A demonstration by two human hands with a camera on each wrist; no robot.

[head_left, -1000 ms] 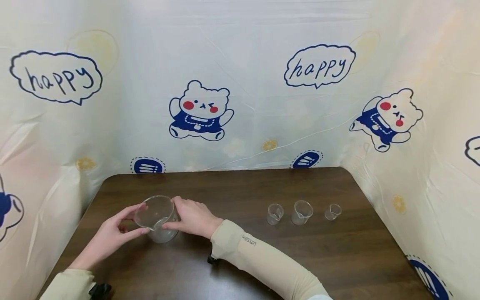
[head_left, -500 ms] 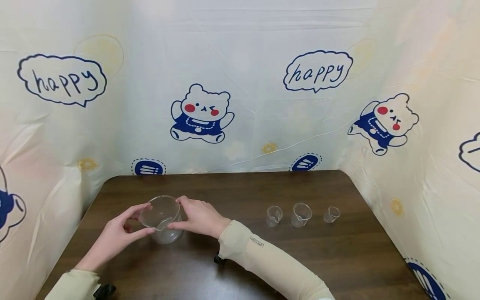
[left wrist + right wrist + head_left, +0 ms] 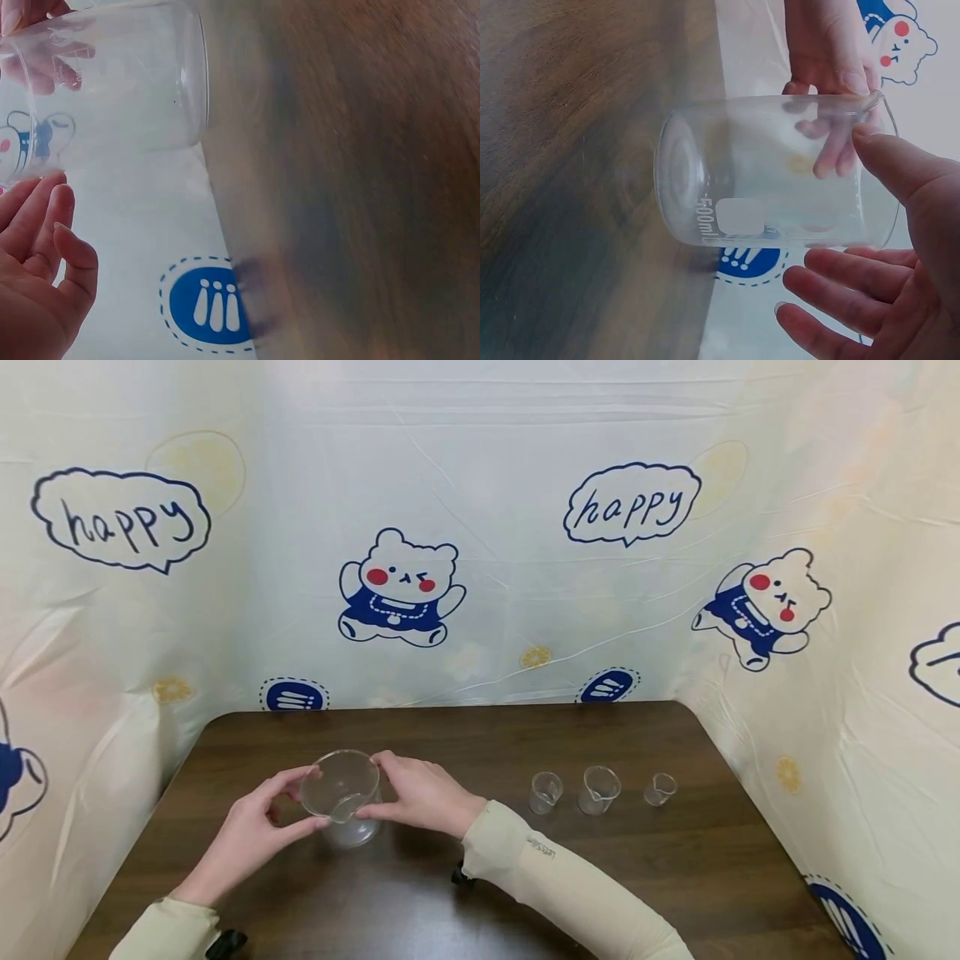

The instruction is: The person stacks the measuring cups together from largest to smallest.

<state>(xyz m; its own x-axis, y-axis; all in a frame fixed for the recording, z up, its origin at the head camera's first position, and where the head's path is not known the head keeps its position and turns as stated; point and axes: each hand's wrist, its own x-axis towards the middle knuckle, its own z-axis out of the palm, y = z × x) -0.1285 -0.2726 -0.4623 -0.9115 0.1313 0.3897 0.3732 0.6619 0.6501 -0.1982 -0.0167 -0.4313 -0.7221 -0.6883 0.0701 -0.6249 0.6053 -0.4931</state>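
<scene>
A large clear glass beaker (image 3: pixel 352 833), marked 500 mL in the right wrist view on its wall (image 3: pixel 740 217), stands upright over the left half of the table, its base close to the wood. From its left side my left hand (image 3: pixel 251 827) grips it near the rim, thumb at the front and fingers behind. My right hand (image 3: pixel 427 793) holds the opposite side, its thumb (image 3: pixel 889 161) by the spout and its fingers along the far wall. In the left wrist view the beaker (image 3: pixel 135 90) looks empty.
To the right stand three smaller glass beakers: a small one (image 3: pixel 545 797), a medium one (image 3: pixel 597 797) and the smallest (image 3: pixel 660 792). The brown wooden table (image 3: pixel 420 910) ends at a printed curtain (image 3: pixel 495 610) behind and on both sides.
Both hands have carried the large beaker a short way to the right, with their grip unchanged. The three smaller beakers keep their places.
</scene>
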